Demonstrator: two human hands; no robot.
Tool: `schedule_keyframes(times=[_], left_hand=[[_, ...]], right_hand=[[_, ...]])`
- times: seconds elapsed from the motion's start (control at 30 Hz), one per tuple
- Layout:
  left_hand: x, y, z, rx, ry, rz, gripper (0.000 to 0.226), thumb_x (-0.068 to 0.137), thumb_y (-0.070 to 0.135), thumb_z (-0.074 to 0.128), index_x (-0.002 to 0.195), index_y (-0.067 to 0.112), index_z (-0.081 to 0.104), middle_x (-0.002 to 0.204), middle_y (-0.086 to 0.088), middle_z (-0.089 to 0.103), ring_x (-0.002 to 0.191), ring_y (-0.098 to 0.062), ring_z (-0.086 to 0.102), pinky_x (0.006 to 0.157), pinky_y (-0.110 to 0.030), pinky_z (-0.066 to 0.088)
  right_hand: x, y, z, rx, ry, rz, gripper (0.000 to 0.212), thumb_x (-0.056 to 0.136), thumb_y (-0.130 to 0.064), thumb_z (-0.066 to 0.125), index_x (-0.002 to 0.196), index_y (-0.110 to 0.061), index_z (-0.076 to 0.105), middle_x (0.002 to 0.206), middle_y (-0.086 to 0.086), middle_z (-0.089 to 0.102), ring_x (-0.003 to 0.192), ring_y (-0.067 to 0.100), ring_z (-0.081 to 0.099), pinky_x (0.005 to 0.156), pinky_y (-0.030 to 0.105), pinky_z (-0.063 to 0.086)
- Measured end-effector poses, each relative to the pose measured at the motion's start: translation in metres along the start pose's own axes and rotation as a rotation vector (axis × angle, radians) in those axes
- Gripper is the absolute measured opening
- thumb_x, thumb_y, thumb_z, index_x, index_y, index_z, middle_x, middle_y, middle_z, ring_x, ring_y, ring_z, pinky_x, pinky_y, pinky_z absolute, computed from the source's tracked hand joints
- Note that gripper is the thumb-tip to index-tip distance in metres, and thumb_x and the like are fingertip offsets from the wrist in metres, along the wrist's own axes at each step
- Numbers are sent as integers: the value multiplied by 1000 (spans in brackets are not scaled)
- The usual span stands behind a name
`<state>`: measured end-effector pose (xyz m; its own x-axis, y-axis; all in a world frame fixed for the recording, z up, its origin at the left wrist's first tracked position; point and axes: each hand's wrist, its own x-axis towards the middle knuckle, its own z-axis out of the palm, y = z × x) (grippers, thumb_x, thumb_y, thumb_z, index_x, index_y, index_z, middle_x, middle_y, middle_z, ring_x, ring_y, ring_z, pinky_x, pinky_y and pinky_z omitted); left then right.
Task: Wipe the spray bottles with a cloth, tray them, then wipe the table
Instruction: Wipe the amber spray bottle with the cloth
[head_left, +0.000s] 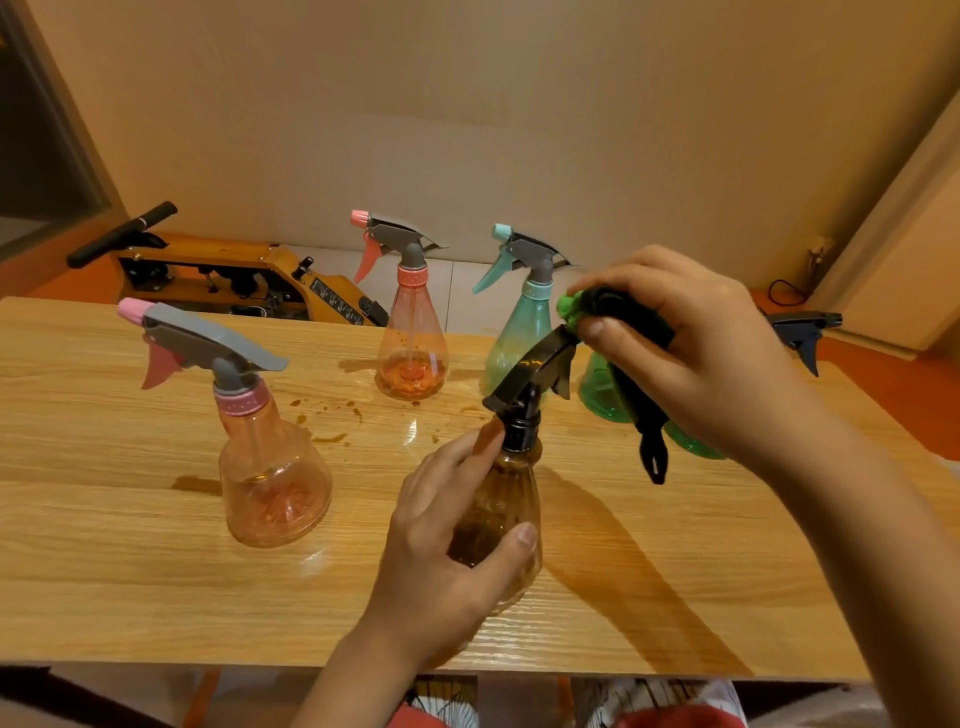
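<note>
My left hand (441, 551) grips the body of a brown spray bottle (501, 512) with a black trigger head (535, 374), standing near the table's front edge. My right hand (696, 353) holds a black and green cloth (631, 332) bunched against the tip of that trigger head; a black loop of the cloth hangs down. Behind my right hand stands a green bottle (602, 387), partly hidden. A pink bottle with a grey head (270, 467) stands at the left, an orange-pink one (410, 332) at the back centre and a teal one (519, 332) beside it.
Brown droplets and smears (332, 415) lie on the wooden table (130, 571) between the bottles. A black trigger head (805, 332) of another bottle shows at the far right. A yellow machine with a black handle (218, 270) sits on the floor behind the table.
</note>
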<state>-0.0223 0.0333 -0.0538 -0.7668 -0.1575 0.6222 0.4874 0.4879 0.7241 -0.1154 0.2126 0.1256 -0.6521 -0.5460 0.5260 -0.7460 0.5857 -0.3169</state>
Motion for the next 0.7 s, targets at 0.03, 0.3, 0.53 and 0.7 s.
schedule_keyframes(times=[0.03, 0.3, 0.53, 0.7], left_hand=[[-1, 0, 0, 13, 2, 11, 77, 87, 40, 71, 152, 58, 34, 151, 26, 42, 139, -22, 49, 102, -61, 49], [2, 1, 2, 56, -5, 114, 78, 90, 36, 68, 157, 49, 30, 153, 28, 39, 140, -7, 44, 104, -55, 46], [2, 2, 3, 87, -4, 77, 75, 91, 42, 65, 154, 58, 27, 153, 36, 33, 143, -4, 39, 108, -56, 44], [1, 2, 3, 93, 1, 92, 75, 91, 41, 64, 154, 58, 27, 153, 36, 33, 142, -4, 39, 106, -56, 45]], right_hand=[[0, 0, -4, -12, -37, -21, 32, 96, -33, 57, 123, -22, 68, 111, -11, 59, 101, 3, 56, 86, 11, 44], [-1, -4, -22, 36, -176, -93, 31, 96, -35, 59, 123, -23, 69, 111, -10, 61, 102, 4, 60, 84, 16, 49], [4, -10, -8, -62, -88, -46, 30, 97, -38, 57, 118, -22, 70, 106, -9, 61, 93, 2, 57, 75, 12, 44], [0, -19, -2, -42, -105, -138, 28, 99, -36, 58, 117, -20, 72, 105, -7, 62, 93, 5, 58, 77, 12, 46]])
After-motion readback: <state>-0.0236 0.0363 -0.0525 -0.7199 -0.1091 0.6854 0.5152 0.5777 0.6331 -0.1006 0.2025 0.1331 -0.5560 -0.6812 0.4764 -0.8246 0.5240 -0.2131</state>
